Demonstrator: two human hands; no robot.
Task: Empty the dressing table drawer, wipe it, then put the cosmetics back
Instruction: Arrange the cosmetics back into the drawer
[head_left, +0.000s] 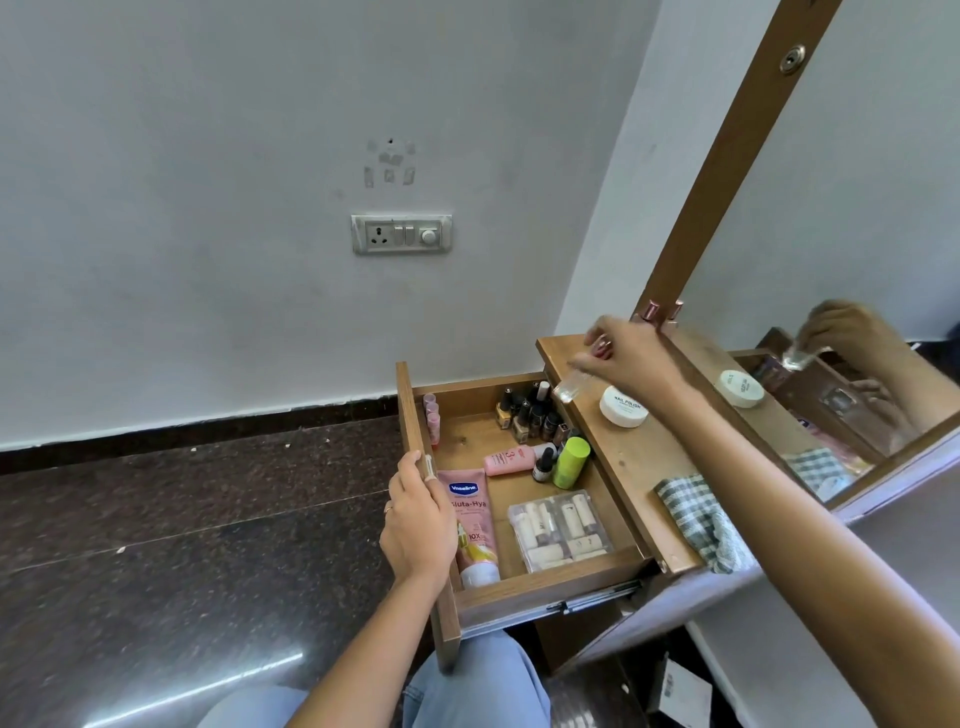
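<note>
The right hand (631, 358) is raised over the far end of the table top (631, 457); its fingers are pinched round a small clear bottle (567, 388) with a rose-coloured cap, the glass body hanging below the fingertips, above the gap between top and drawer. The left hand (415, 519) is curled over the drawer front (423, 499), thumb inside, fingers outside; it has hold of nothing else.

The drawer (540, 584) is pulled fully out to the left of the table; it is not empty. Contents, near to far:
- a pink Vaseline tube (474, 525) lying along the front panel, cap toward the near end, just beside the left hand;
- a clear pouch (560, 522) of pale tubes at the near right;
- a green bottle (570, 462), a small dark dropper (543, 465) and a pink bottle (511, 460) lying mid-drawer;
- a cluster of dark bottles (527, 410) standing at the far right corner;
- a row of pink sticks (432, 418) against the front panel at the far left.

On the table top: a white jar (623, 407) marked NAIL POLISH, just beside the right wrist; a checked cloth (696, 517) at the near end, hanging over the edge. The mirror (841, 291) stands along the right side of the top, with two rose caps (662, 310) at its far corner; their bodies are hidden by the hand.
</note>
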